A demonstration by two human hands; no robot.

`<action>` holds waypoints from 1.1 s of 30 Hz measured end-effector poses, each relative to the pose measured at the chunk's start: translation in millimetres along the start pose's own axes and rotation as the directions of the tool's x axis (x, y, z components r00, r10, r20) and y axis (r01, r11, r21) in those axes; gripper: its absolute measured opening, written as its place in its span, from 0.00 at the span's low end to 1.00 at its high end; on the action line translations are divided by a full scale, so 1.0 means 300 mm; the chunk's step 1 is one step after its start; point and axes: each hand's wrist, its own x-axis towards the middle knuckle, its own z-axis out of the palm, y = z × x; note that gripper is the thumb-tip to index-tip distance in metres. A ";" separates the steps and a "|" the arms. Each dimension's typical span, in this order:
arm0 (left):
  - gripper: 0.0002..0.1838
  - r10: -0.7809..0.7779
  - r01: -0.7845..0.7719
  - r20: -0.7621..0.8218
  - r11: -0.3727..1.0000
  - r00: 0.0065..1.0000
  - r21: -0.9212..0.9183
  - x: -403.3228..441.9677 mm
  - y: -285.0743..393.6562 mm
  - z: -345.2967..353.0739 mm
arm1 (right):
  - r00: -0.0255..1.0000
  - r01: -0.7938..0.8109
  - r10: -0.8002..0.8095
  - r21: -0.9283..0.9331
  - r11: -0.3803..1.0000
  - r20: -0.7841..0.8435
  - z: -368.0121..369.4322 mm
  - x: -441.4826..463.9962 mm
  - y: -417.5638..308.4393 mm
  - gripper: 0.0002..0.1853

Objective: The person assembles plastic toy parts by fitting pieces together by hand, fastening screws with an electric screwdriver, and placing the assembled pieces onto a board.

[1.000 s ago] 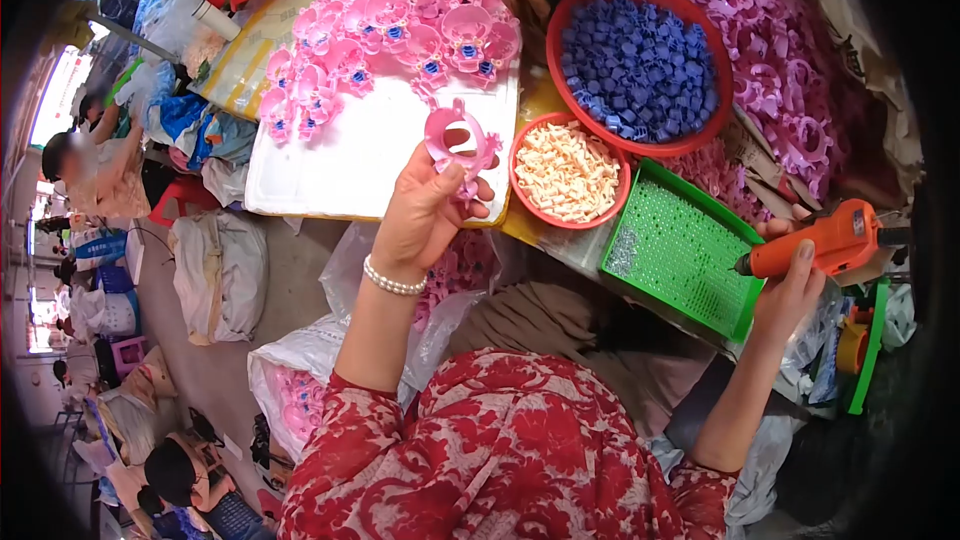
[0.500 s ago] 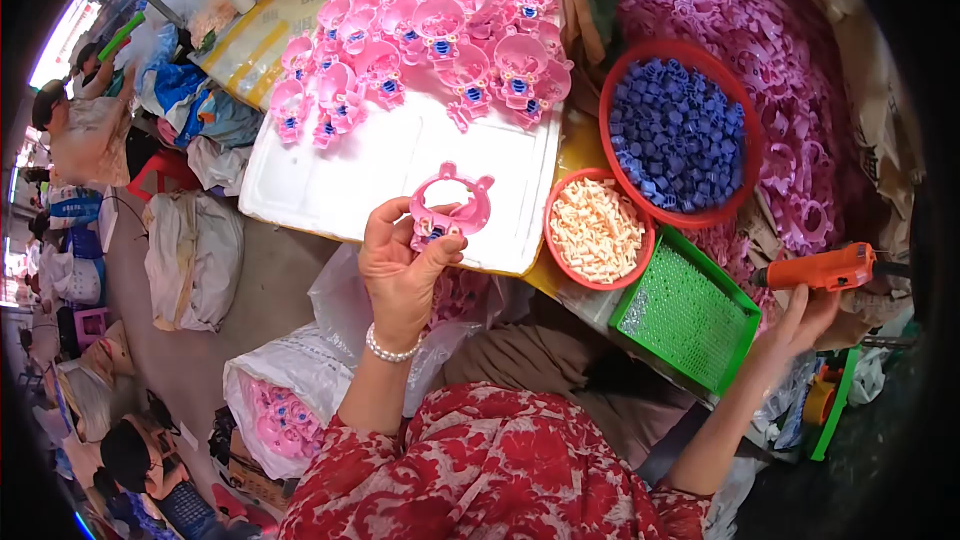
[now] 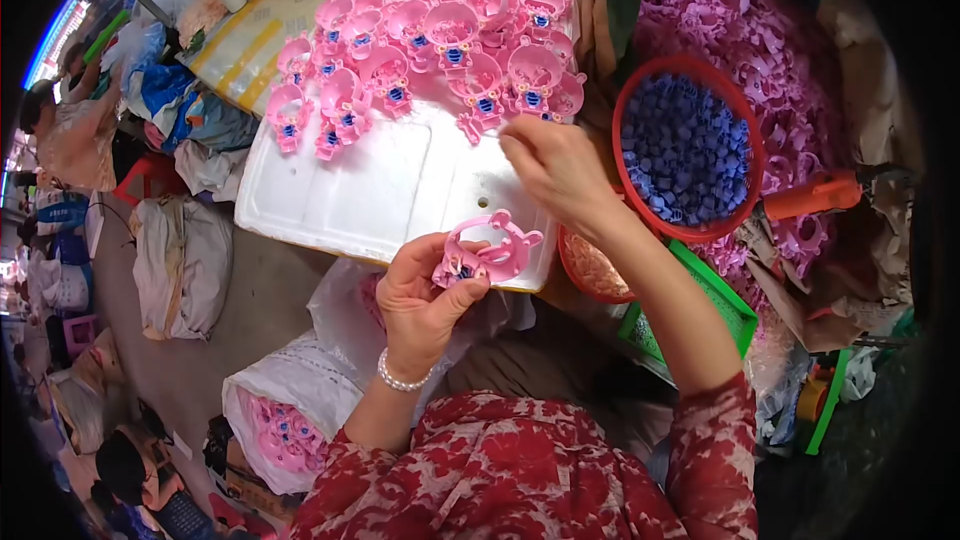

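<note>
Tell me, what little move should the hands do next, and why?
Perhaps the left hand could lay its pink ring beside the pink pile on the white board. The ring seems to hold a blue part, like the pile's rings, and the orange tool is in neither hand.

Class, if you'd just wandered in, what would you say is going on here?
A person's left hand holds a pink piece. The right hand is by the pink pieces on a white board; whether it touches one is unclear. An orange tool is unheld beside a red bowl of blue parts.
</note>
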 end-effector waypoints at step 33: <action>0.18 -0.330 0.339 0.094 0.854 0.939 -0.395 -0.022 -0.015 -0.048 | 0.936 0.341 -0.296 -0.275 0.899 0.191 0.097 -0.043 0.068 0.04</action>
